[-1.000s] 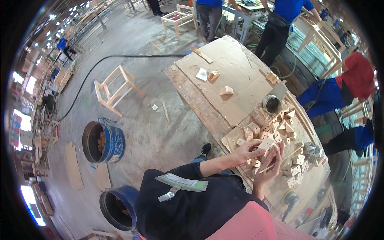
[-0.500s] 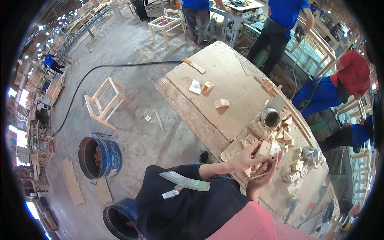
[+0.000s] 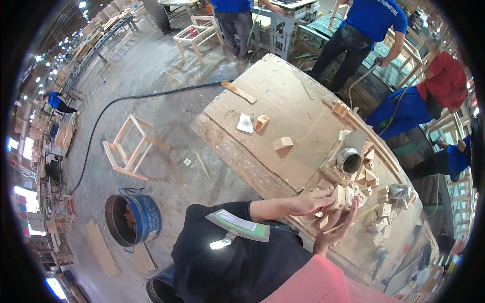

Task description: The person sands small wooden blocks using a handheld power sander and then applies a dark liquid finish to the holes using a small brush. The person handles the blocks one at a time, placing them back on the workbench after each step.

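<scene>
My left hand [image 3: 312, 202] pinches a pale wooden block [image 3: 337, 198] with drilled holes, its thumb and fingers closed on the block's left side. Facing it, my right hand [image 3: 337, 228] is partly curled, with a thin wooden stick [image 3: 332, 229] tucked across it near the thumb. The right fingertips reach up against more small blocks [image 3: 349, 197] beside the held one; whether they bear any weight I cannot tell. Both hands are over the near edge of a cardboard-covered worktable [image 3: 283, 111]. A pile of similar blocks [image 3: 378, 222] lies just right of them.
A metal cylinder [image 3: 349, 160] stands on the table beyond my hands, near loose blocks [image 3: 283, 143] and a white scrap [image 3: 245, 123]. On the floor are a wooden frame [image 3: 132, 149], a blue drum [image 3: 144, 217] and a black hose [image 3: 146, 95]. Several co-workers [image 3: 376, 20] stand beyond the table.
My view has shifted slightly. The left hand has brought its block against other blocks at the right fingertips. The stick stays in my right hand. A co-worker in blue has turned and leaned.
</scene>
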